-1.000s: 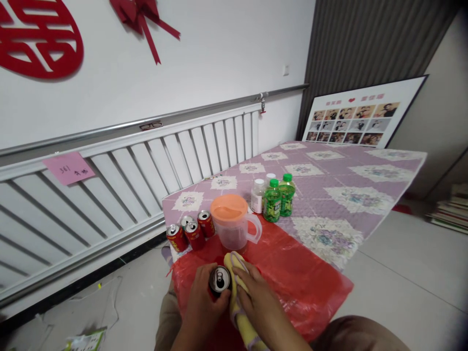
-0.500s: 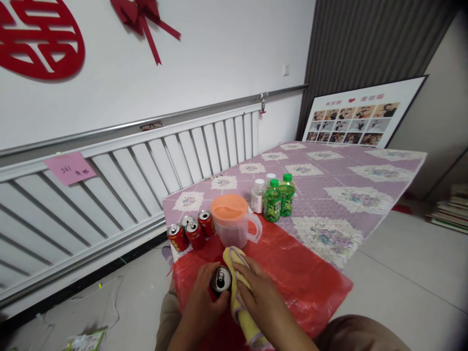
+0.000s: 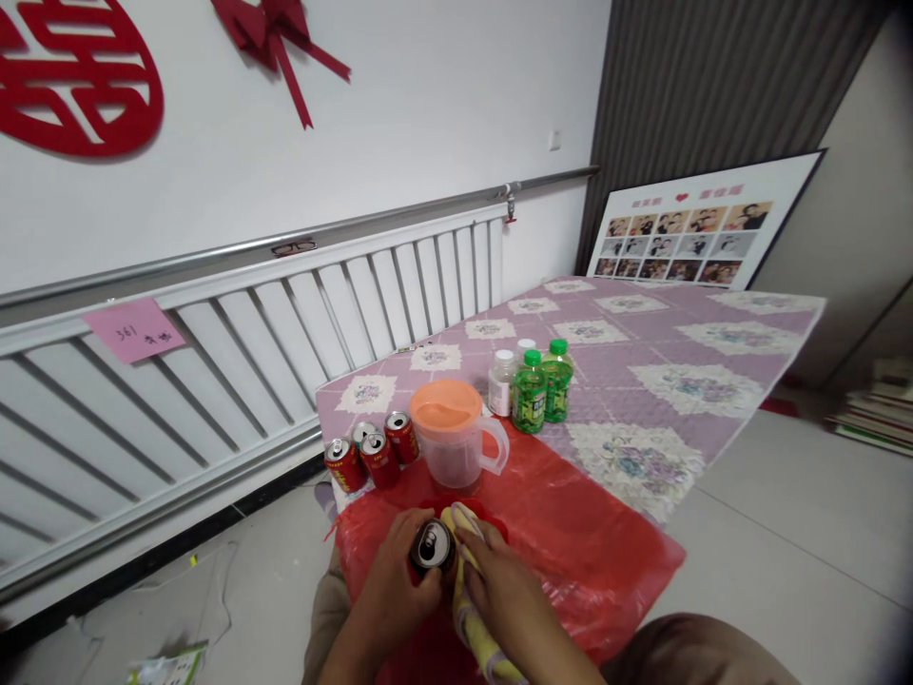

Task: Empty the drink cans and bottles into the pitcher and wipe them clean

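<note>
My left hand (image 3: 400, 580) is closed around a dark opened drink can (image 3: 432, 545), its silver top tilted up towards me. Against the can's right side lies a yellow cloth (image 3: 471, 609) with a pale purple edge, gripped by my right hand (image 3: 503, 585). Both hands are over a red plastic sheet (image 3: 577, 533) spread on the near end of the table. Part of a red object (image 3: 492, 521), perhaps a dish, shows behind the cloth. Just beyond stands a clear plastic pitcher (image 3: 453, 457) with an orange lid.
Several opened red cans (image 3: 380, 460) stand left of the pitcher. To its right are two green bottles (image 3: 530, 395) and two clear, white-capped bottles (image 3: 502, 385). A flowered cloth covers the table (image 3: 606, 357). A white radiator (image 3: 342, 304) runs along the wall.
My right hand and the yellow cloth have shifted slightly down along the can, uncovering more of the red object behind. My left hand keeps holding the can in nearly the same place.
</note>
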Demonstrator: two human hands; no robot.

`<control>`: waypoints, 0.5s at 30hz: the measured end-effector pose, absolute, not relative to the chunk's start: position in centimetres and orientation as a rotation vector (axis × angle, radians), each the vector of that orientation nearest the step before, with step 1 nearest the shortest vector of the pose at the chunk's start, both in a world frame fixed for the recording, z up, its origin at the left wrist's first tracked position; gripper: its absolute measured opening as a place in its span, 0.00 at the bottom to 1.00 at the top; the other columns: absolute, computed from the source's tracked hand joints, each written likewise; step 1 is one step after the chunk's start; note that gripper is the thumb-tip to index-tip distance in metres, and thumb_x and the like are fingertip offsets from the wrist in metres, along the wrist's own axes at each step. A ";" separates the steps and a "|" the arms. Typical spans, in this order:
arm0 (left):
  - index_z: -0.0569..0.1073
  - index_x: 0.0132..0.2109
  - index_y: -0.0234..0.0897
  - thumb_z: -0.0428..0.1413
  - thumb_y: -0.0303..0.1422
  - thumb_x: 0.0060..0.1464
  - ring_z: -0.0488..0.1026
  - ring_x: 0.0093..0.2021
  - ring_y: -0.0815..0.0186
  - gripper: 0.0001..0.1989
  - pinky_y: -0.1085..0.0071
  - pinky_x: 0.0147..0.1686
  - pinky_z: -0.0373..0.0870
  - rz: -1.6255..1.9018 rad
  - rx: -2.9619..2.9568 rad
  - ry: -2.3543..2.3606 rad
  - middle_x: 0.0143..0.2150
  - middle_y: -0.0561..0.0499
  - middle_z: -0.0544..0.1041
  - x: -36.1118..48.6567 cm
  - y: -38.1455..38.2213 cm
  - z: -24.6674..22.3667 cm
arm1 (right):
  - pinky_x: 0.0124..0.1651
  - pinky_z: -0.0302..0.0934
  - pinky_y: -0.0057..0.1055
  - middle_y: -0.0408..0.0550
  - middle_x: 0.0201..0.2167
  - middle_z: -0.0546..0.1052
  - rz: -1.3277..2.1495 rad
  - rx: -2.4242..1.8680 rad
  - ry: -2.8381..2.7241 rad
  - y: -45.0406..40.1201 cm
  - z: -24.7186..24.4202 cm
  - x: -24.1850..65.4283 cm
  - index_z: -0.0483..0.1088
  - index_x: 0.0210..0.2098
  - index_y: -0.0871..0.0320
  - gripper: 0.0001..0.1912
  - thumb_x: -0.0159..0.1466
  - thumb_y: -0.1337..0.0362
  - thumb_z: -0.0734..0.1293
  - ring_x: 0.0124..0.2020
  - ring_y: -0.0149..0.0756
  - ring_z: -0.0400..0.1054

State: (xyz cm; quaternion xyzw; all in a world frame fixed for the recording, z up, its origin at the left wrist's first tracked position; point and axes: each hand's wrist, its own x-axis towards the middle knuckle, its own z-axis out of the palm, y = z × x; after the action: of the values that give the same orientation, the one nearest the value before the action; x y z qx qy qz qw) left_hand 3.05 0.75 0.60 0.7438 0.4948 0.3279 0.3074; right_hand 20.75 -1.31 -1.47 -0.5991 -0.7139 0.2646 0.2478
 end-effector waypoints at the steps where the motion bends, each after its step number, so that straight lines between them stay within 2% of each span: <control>1: 0.70 0.56 0.34 0.52 0.23 0.39 0.69 0.61 0.53 0.32 0.52 0.63 0.63 0.858 1.953 1.323 0.59 0.39 0.73 3.1 0.8 0.5 | 0.65 0.58 0.40 0.54 0.67 0.63 0.723 -1.636 -1.935 -1.3 -1.5 20.7 0.63 0.64 0.56 0.31 0.62 0.72 0.56 0.67 0.41 0.57; 5: 0.69 0.59 0.30 0.54 0.27 0.41 0.65 0.63 0.49 0.33 0.49 0.65 0.59 0.843 1.936 1.453 0.61 0.36 0.70 3.6 0.4 -0.1 | 0.64 0.59 0.42 0.54 0.66 0.64 0.710 -1.609 -1.910 -1.4 -1.6 20.6 0.65 0.63 0.55 0.29 0.63 0.71 0.57 0.66 0.42 0.58; 10: 0.66 0.60 0.31 0.60 0.34 0.45 0.65 0.62 0.44 0.34 0.46 0.60 0.62 0.917 1.934 1.764 0.60 0.34 0.69 4.5 -0.4 -0.4 | 0.66 0.56 0.41 0.55 0.66 0.64 0.696 -1.592 -1.919 -1.3 -1.9 20.6 0.66 0.62 0.57 0.27 0.64 0.68 0.57 0.66 0.42 0.58; 15: 0.72 0.49 0.35 0.60 0.32 0.46 0.73 0.50 0.50 0.20 0.51 0.53 0.69 0.969 1.960 1.759 0.47 0.41 0.76 4.5 -0.4 -0.1 | 0.63 0.60 0.42 0.55 0.66 0.65 0.724 -1.626 -1.909 -1.5 -1.6 20.7 0.65 0.62 0.56 0.27 0.64 0.69 0.57 0.66 0.43 0.59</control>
State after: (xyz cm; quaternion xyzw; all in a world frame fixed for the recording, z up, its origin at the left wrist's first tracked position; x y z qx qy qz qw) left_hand 4.55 -0.41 -0.11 0.6886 0.6181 0.3403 0.1672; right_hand 20.67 -1.47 -1.61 -0.6011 -0.7058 0.2677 0.2624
